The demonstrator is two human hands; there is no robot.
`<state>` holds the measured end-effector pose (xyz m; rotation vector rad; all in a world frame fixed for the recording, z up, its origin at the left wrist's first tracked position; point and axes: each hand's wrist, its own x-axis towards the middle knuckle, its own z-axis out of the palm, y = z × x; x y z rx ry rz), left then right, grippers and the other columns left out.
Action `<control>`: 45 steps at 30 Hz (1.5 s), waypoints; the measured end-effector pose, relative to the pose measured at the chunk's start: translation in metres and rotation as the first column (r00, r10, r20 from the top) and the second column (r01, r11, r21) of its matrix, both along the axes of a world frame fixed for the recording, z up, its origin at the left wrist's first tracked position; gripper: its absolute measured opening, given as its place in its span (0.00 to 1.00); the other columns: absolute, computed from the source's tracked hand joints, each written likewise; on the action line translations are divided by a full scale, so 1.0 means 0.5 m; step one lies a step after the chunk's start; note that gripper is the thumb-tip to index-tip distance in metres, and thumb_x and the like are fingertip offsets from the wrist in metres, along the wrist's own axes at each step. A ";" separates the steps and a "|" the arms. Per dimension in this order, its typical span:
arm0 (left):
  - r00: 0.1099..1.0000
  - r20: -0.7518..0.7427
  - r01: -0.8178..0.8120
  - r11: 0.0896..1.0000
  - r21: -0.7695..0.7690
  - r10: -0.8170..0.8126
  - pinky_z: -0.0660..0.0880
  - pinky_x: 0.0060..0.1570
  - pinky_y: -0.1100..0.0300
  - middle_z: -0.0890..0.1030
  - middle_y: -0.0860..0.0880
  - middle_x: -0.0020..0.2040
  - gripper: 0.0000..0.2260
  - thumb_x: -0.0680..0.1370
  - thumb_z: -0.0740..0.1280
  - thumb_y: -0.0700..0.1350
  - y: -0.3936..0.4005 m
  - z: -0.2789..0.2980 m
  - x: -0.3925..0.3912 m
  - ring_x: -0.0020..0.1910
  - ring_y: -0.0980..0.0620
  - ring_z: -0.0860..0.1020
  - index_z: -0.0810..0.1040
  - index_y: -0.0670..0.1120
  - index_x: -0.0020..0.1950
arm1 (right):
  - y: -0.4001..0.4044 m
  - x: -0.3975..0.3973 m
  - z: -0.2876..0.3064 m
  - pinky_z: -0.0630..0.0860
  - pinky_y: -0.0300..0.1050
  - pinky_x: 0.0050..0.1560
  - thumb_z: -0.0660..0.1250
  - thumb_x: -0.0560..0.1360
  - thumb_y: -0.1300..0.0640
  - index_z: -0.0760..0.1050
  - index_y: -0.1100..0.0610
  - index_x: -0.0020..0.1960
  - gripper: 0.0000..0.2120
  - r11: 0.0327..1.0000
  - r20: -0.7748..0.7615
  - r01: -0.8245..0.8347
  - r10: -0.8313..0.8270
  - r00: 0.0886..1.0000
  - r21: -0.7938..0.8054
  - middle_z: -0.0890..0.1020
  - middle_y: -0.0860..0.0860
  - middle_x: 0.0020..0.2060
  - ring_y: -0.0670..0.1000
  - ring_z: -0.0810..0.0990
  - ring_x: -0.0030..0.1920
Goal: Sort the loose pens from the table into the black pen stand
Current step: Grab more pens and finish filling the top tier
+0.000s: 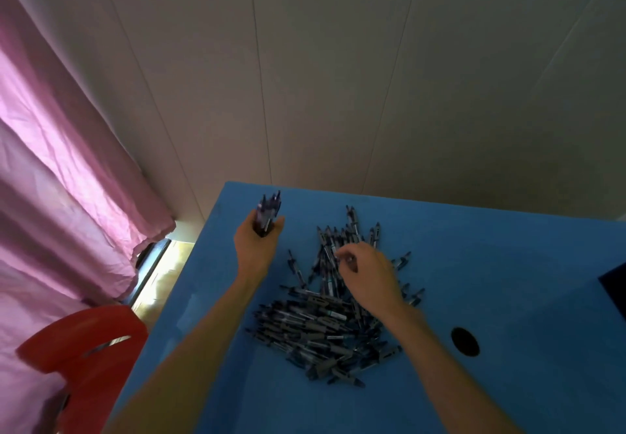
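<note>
A big heap of dark loose pens point(318, 325) lies on the blue table point(491, 264). My left hand point(255, 247) grips a bunch of pens point(269, 211) upright near the table's far left edge, their tips sticking up above my fingers. My right hand point(367, 274) hovers over the far part of the heap, its fingers curled and pinching a pen point(333, 252) at its upper end. No black pen stand can be made out for sure; a dark object point(614, 284) is cut off by the right edge of the frame.
A round black hole point(465, 341) sits in the table to the right of the heap. A red plastic chair point(84, 359) stands at the table's left side. Pink curtains point(61, 179) hang on the left, and a pale wall runs behind the table.
</note>
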<state>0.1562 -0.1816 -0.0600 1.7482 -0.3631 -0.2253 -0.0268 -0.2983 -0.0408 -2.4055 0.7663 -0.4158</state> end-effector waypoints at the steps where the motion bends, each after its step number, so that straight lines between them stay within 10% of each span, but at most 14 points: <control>1: 1.000 0.021 0.001 1.000 -0.022 0.000 0.62 0.35 0.57 0.65 0.52 0.30 0.16 0.79 0.72 0.46 0.009 -0.009 -0.006 0.30 0.53 0.62 0.67 0.48 0.38 | 0.005 0.007 -0.002 0.78 0.40 0.50 0.66 0.80 0.58 0.80 0.51 0.58 0.09 1.000 0.008 -0.007 0.007 1.000 -0.014 0.80 0.46 0.51 0.43 0.78 0.44; 26: 0.998 0.045 0.055 0.998 -0.034 -0.054 0.73 0.43 0.69 0.80 0.48 0.41 0.03 0.81 0.68 0.40 0.048 -0.047 -0.001 0.42 0.57 0.79 0.75 0.44 0.48 | 0.035 0.043 0.001 0.77 0.41 0.51 0.66 0.79 0.58 0.80 0.52 0.58 0.09 0.998 -0.005 0.008 -0.008 1.000 -0.061 0.80 0.46 0.51 0.44 0.78 0.46; 33: 0.999 -0.046 0.022 1.000 0.012 -0.021 0.61 0.35 0.53 0.59 0.46 0.31 0.23 0.79 0.71 0.51 0.046 -0.049 0.007 0.32 0.49 0.60 0.59 0.45 0.36 | 0.029 0.040 -0.007 0.78 0.41 0.52 0.65 0.80 0.58 0.80 0.52 0.59 0.10 0.998 -0.024 0.000 -0.002 1.000 -0.060 0.81 0.47 0.52 0.44 0.79 0.46; 38: 0.990 -0.110 -0.088 0.996 -0.034 0.084 0.71 0.38 0.59 0.78 0.50 0.36 0.18 0.82 0.64 0.53 0.047 -0.049 0.008 0.36 0.51 0.75 0.82 0.40 0.42 | 0.028 0.040 -0.021 0.79 0.42 0.52 0.66 0.80 0.58 0.80 0.51 0.58 0.09 0.999 -0.025 0.007 -0.008 1.000 -0.041 0.81 0.46 0.51 0.43 0.78 0.45; 45: 0.998 -0.061 -0.011 1.000 0.027 0.012 0.73 0.41 0.56 0.81 0.43 0.41 0.15 0.82 0.65 0.52 0.060 -0.049 0.007 0.39 0.49 0.76 0.85 0.44 0.45 | 0.041 0.034 -0.021 0.76 0.38 0.50 0.66 0.79 0.58 0.80 0.50 0.56 0.08 1.000 -0.037 0.001 -0.002 0.999 -0.020 0.80 0.44 0.49 0.40 0.77 0.43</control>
